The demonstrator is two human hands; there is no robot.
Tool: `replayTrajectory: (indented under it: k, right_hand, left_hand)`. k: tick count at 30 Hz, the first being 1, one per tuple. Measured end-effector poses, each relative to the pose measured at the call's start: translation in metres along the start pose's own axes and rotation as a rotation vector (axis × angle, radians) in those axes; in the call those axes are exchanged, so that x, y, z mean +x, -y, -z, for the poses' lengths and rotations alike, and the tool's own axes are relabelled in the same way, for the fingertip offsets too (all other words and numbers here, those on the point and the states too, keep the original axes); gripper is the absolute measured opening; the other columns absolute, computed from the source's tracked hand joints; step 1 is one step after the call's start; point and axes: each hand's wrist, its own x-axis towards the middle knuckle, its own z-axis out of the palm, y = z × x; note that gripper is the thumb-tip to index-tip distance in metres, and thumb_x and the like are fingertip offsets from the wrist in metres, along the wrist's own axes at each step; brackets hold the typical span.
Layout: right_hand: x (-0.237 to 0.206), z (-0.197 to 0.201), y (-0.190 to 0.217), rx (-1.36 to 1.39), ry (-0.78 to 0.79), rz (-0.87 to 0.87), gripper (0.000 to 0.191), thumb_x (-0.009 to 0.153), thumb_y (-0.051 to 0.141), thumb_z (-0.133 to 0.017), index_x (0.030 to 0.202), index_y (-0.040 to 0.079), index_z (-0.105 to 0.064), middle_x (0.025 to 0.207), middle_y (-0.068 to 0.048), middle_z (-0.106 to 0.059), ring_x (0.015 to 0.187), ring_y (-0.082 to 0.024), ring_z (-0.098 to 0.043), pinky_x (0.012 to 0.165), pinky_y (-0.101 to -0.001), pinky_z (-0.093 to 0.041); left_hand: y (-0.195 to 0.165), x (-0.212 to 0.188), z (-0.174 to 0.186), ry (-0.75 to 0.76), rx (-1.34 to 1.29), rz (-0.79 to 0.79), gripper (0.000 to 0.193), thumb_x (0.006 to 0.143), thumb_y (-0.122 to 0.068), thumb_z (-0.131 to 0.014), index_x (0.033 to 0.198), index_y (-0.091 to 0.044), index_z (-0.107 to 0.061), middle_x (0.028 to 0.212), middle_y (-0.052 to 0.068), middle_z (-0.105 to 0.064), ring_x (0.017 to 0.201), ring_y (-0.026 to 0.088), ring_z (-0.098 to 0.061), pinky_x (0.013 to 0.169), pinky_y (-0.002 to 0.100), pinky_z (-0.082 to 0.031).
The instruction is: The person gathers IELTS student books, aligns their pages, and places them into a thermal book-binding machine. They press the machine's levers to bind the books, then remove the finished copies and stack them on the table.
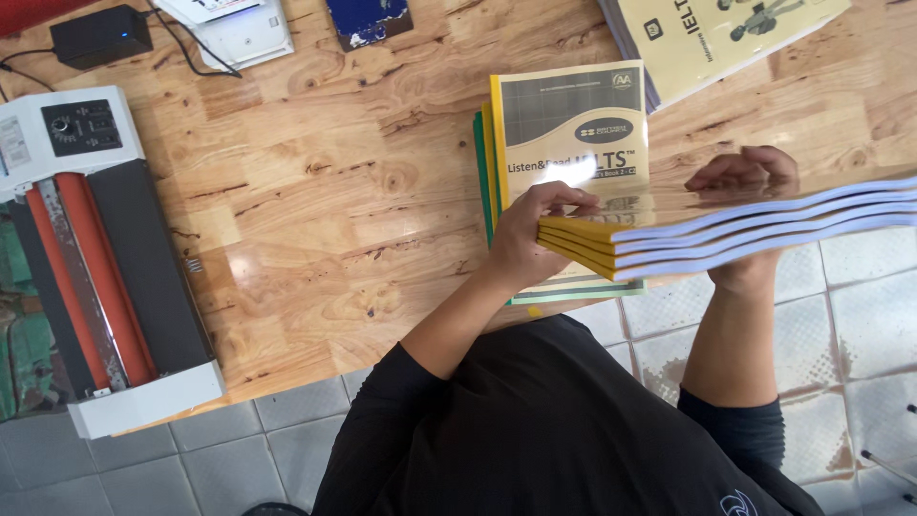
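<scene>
Laminator (pixel 105 258), white with red rollers, sits at the table's (pixel 315 201) left edge. Book pile (pixel 564 134), yellow and grey covers, lies mid-table. Left hand (pixel 530 234) grips the spine end of a stack of books (pixel 726 234): yellow covers, glossy top, bluish page edges, held level above the table edge. Right hand (pixel 740 177) curls over the stack's far side; its palm is hidden. Stack is cut off at right.
</scene>
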Motion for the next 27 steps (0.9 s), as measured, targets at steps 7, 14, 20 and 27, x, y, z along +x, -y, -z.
replayTrajectory:
  k: [7, 14, 20, 27]
  right_hand:
    - [0.010, -0.001, 0.006, 0.028, 0.042, -0.045, 0.040, 0.106, 0.004, -0.069, 0.136, 0.007, -0.042, 0.121, -0.015, -0.059, 0.105, -0.020, -0.057, 0.098, -0.0295, -0.050]
    - [0.023, -0.011, 0.015, -0.014, 0.090, 0.050, 0.029, 0.094, -0.009, -0.066, 0.113, 0.004, -0.049, 0.107, -0.013, -0.062, 0.096, -0.021, -0.063, 0.088, -0.0338, -0.058]
    - [0.021, -0.006, 0.016, -0.002, 0.083, -0.068, 0.027, 0.088, -0.020, -0.066, 0.111, -0.006, -0.063, 0.107, -0.014, -0.069, 0.092, -0.019, -0.068, 0.080, -0.0293, -0.056]
    - [0.021, -0.008, 0.028, -0.075, 0.115, -0.058, 0.017, 0.091, -0.015, -0.070, 0.105, -0.005, -0.067, 0.104, -0.012, -0.071, 0.092, -0.018, -0.069, 0.079, -0.0284, -0.055]
  left_hand:
    - [0.002, 0.010, 0.004, -0.047, 0.140, -0.158, 0.045, 0.078, -0.013, -0.091, 0.109, -0.013, -0.059, 0.115, 0.004, -0.075, 0.097, 0.015, -0.071, 0.085, 0.027, -0.058]
    - [0.006, 0.012, -0.001, -0.011, -0.013, -0.108, 0.042, 0.089, -0.017, -0.085, 0.121, -0.009, -0.060, 0.125, 0.009, -0.074, 0.117, 0.019, -0.074, 0.098, 0.027, -0.063]
    - [0.019, 0.008, -0.002, -0.025, 0.071, -0.104, 0.037, 0.086, -0.019, -0.088, 0.114, -0.009, -0.065, 0.104, 0.006, -0.078, 0.094, 0.014, -0.078, 0.078, 0.023, -0.064]
    - [0.015, 0.011, -0.004, -0.037, 0.006, -0.157, 0.031, 0.090, -0.013, -0.085, 0.113, -0.005, -0.065, 0.112, 0.009, -0.078, 0.103, 0.016, -0.077, 0.088, 0.026, -0.064]
